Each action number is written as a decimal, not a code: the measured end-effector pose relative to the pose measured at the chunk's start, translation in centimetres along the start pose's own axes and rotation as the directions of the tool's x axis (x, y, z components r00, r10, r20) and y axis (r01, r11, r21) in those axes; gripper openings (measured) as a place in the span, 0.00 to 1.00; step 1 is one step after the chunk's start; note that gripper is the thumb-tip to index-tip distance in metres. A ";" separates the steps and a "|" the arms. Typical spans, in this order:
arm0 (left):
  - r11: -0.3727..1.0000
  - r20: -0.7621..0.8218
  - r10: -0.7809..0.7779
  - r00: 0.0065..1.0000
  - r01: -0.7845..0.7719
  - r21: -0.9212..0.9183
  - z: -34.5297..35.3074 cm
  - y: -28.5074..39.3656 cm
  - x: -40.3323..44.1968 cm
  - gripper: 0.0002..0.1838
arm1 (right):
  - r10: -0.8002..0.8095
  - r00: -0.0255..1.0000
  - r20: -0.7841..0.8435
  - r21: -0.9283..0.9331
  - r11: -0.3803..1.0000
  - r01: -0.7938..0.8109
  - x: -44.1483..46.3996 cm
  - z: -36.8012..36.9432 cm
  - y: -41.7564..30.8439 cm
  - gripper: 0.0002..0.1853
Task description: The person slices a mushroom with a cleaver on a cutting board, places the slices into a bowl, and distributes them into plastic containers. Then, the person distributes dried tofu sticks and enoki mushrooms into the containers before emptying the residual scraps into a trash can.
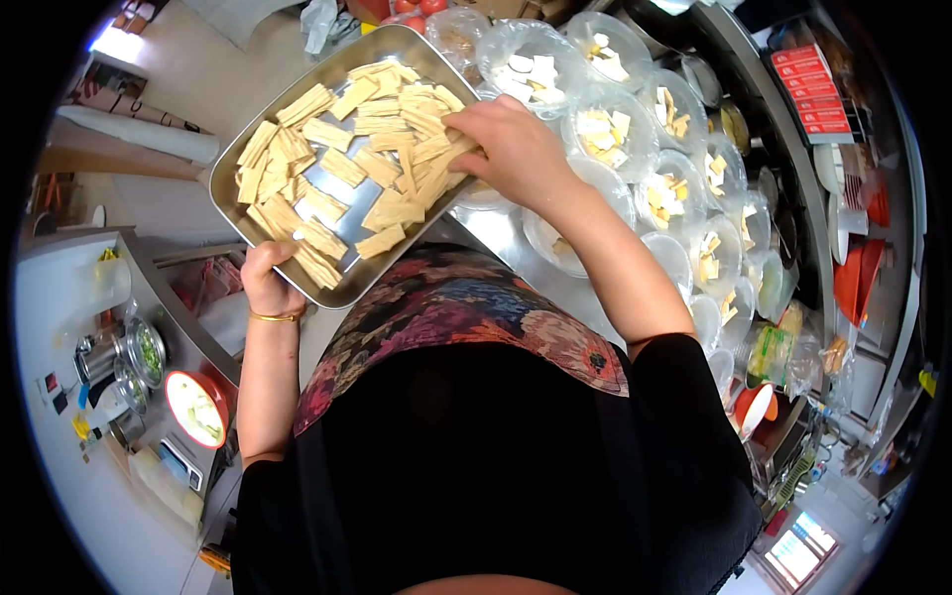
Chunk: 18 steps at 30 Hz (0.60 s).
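Note:
My left hand (270,282) is closed on the near left corner of a metal tray (342,59), which I hold tilted in front of me. Cut pieces of tofu skin (342,166), pale yellow and ridged, are spread across the tray's bottom. Over the tray's right side, my right hand (508,149) has its thumb and fingers closed around some tofu-skin pieces at the rim; how many is hidden. Right of the tray stand several bowls lined with clear plastic bags, among them one bowl (531,42) with white and yellowish pieces inside.
The bowls crowd a steel table (506,238) on my right. Beyond them runs a shelf with red boxes (811,84). On the left, a counter carries a red-rimmed bowl (196,409) and a steel pot with chopped greens (146,352). Tomatoes (433,6) lie at the far edge.

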<state>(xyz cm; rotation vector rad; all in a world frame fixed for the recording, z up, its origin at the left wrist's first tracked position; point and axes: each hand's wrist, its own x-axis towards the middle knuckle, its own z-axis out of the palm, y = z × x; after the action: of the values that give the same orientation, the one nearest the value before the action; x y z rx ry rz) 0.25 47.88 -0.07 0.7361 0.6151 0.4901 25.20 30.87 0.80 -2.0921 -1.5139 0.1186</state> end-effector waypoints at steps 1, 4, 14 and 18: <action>1.000 0.004 0.013 1.000 -0.013 0.015 -0.1 -0.2 0.0 0.29 | -0.030 0.996 0.080 0.012 1.000 0.029 0.4 -0.2 -0.3 0.20; 1.000 0.001 0.000 1.000 0.000 -0.024 -0.8 -0.6 -0.6 0.30 | -0.129 0.955 0.267 0.034 0.992 0.124 0.7 -0.4 -1.6 0.18; 1.000 -0.029 -0.007 1.000 0.007 -0.021 -1.4 -0.4 -0.9 0.28 | 0.215 0.971 0.106 0.416 0.877 -0.240 0.2 -3.1 0.0 0.13; 0.999 -0.001 0.022 1.000 -0.022 -0.028 -0.3 0.1 -1.3 0.28 | 0.201 0.977 0.067 -0.094 0.976 -0.195 -0.8 -3.1 2.2 0.23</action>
<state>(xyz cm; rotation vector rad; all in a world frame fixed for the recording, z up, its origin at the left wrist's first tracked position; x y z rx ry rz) -0.93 47.28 0.22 0.7163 0.6002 0.5181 28.00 28.55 2.17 -2.3295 -1.3716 0.2114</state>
